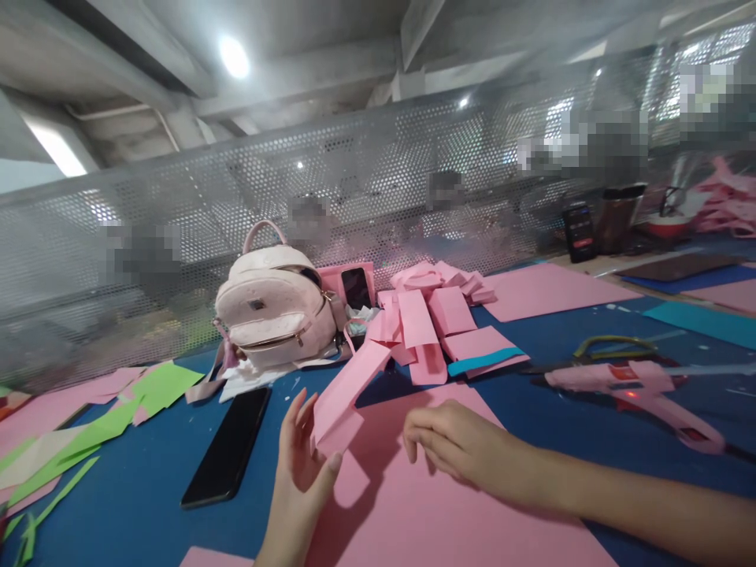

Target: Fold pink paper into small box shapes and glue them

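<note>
My left hand (304,461) is at the left edge of a folded pink paper strip (357,386), its thumb and fingers apart. The fingertips are beside the strip; whether they touch it I cannot tell. My right hand (457,442) hovers over a large pink sheet (449,516), fingers curled together and pointing down. Anything inside those fingers is hidden. Beyond both hands lies a loose heap of folded pink paper pieces (420,319). A narrow blue strip (487,361) rests on one pink piece there.
On the right lies a pink glue gun (643,394) with a red light, near green-handled pliers (617,344). A black phone (227,449) is at left, below a pale pink backpack (275,311). Green paper (165,390) covers the far left. A perforated metal screen (354,205) stands behind.
</note>
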### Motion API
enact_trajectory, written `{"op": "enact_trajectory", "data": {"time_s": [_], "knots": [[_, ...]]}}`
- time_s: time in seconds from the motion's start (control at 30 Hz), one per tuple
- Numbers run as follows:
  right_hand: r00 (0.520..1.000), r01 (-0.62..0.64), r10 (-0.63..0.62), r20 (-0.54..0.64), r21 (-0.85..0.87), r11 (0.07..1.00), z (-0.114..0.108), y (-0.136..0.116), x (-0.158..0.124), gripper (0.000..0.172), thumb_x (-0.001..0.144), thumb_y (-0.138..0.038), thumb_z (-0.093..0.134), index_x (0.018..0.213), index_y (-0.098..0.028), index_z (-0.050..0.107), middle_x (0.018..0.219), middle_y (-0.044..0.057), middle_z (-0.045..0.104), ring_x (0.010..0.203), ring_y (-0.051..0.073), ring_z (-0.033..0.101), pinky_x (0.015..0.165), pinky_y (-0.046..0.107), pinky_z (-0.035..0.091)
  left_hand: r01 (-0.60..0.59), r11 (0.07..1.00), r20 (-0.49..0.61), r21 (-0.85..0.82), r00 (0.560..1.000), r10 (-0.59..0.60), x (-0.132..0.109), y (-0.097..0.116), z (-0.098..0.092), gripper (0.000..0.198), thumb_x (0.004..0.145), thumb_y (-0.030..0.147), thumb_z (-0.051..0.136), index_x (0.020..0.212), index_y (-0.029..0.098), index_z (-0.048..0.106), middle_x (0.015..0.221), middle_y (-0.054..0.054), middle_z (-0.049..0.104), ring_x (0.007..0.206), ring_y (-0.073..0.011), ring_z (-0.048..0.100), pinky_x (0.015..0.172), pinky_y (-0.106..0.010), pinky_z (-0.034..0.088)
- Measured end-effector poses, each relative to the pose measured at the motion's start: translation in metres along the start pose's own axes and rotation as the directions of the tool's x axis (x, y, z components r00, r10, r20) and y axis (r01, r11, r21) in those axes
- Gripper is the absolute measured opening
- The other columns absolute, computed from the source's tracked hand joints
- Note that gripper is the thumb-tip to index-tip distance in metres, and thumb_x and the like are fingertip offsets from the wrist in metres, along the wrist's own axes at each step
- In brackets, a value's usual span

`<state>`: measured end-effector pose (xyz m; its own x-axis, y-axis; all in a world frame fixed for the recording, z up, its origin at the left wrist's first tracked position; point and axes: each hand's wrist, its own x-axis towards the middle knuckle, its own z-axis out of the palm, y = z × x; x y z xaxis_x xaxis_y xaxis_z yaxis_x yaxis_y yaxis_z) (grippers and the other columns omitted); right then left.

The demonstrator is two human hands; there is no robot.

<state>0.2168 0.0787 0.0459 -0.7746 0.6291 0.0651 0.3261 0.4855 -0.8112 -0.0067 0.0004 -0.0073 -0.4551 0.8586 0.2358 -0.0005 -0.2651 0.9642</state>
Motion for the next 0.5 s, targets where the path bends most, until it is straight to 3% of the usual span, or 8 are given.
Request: {"op": "enact_trajectory", "data": {"time_s": [0.1, 0.17, 0.23, 0.33, 0.5], "knots": [[0.989, 0.128, -0.146, -0.033, -0.320, 0.939, -0.001, 0.011, 0.003, 0.026, 0.089, -0.006, 0.052, 0.093, -0.019, 0.073, 0.078, 0.002, 0.073, 0.064, 0.015, 0.062, 0.063, 0.026, 0.042, -0.037, 0.999, -0.029, 0.010, 0.999, 0.038, -0.001, 0.005, 0.000, 0.076, 0.076, 0.052, 0.079, 0.143, 0.031, 0.048, 0.151, -0.012, 0.050, 0.146, -0.0336, 0.040, 0.097, -0.034, 0.053], [0.968, 0.204, -0.247, -0.044, -0.437, 0.876, -0.003, 0.015, 0.003, 0.021, 0.091, -0.009, 0.060, 0.089, -0.022, 0.076, 0.085, 0.002, 0.078, 0.082, 0.019, 0.068, 0.076, 0.030, 0.043, -0.041, 0.999, -0.025, 0.012, 0.999, 0.041, -0.001, 0.007, 0.000, 0.076, 0.077, 0.053, 0.078, 0.143, 0.031, 0.047, 0.151, -0.012, 0.050, 0.147, -0.0335, 0.038, 0.095, -0.033, 0.054], [0.958, 0.225, -0.282, -0.053, -0.471, 0.853, -0.006, 0.017, 0.002, 0.013, 0.090, -0.020, 0.070, 0.080, -0.024, 0.077, 0.085, -0.001, 0.080, 0.082, 0.019, 0.070, 0.075, 0.030, 0.041, -0.022, 0.999, -0.018, 0.028, 1.000, 0.023, -0.001, 0.007, 0.000, 0.077, 0.077, 0.055, 0.078, 0.143, 0.033, 0.047, 0.152, -0.011, 0.049, 0.147, -0.0338, 0.038, 0.094, -0.033, 0.054], [0.965, 0.166, -0.238, -0.115, -0.436, 0.884, -0.007, 0.014, 0.000, 0.017, 0.089, -0.033, 0.074, 0.074, -0.023, 0.076, 0.072, -0.002, 0.078, 0.068, 0.016, 0.069, 0.063, 0.028, 0.038, -0.001, 0.999, -0.018, 0.044, 1.000, 0.002, -0.002, 0.007, 0.000, 0.079, 0.075, 0.057, 0.078, 0.143, 0.034, 0.047, 0.153, -0.010, 0.048, 0.147, -0.0343, 0.038, 0.096, -0.033, 0.054], [0.958, 0.184, -0.259, -0.123, -0.430, 0.884, -0.004, 0.011, 0.000, 0.017, 0.091, -0.018, 0.066, 0.096, -0.027, 0.080, 0.091, 0.000, 0.082, 0.085, 0.019, 0.073, 0.075, 0.028, 0.044, 0.000, 1.000, -0.016, 0.026, 1.000, 0.001, -0.002, 0.007, 0.000, 0.078, 0.075, 0.056, 0.079, 0.143, 0.034, 0.048, 0.153, -0.011, 0.048, 0.146, -0.0335, 0.038, 0.095, -0.031, 0.053]]}}
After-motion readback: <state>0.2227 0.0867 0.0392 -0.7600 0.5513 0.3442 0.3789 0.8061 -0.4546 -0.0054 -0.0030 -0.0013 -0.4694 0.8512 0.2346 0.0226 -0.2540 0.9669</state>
